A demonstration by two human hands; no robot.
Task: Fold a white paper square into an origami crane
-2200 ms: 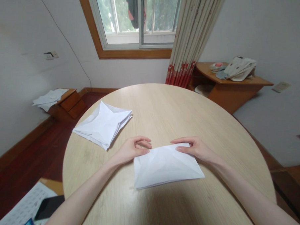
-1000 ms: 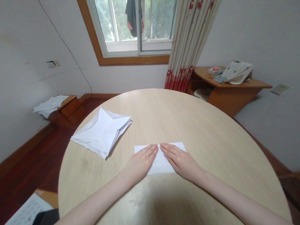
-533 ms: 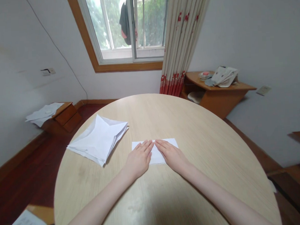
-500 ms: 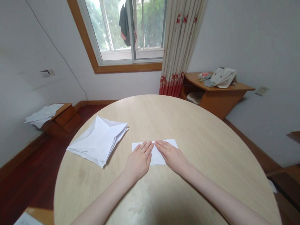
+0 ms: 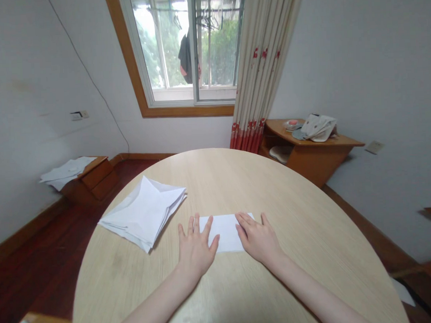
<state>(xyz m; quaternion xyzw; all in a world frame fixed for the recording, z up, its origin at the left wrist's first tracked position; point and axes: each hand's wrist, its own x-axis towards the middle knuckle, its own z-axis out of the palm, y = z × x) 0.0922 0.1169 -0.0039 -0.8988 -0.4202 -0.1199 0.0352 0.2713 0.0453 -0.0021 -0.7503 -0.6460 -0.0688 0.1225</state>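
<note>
A small white rectangle of paper lies flat on the round wooden table in front of me. My left hand rests over its left end with the fingers spread, some on the paper and some on the tabletop. At the right end lies my right hand, palm down, its fingers stretched out over the paper and slightly apart. Both hands press from above without gripping. Their palms hide the paper's two ends. Left of my left hand sits a stack of folded white papers.
Beyond the table stand a low wooden cabinet with papers on the left and a corner shelf with a white cloth bag on the right. A curtain hangs beside the window.
My hands have moved apart, from near the paper's middle toward its two ends, and the fingers have spread. The view has tilted up slightly. The paper stack stays where it was on the table.
</note>
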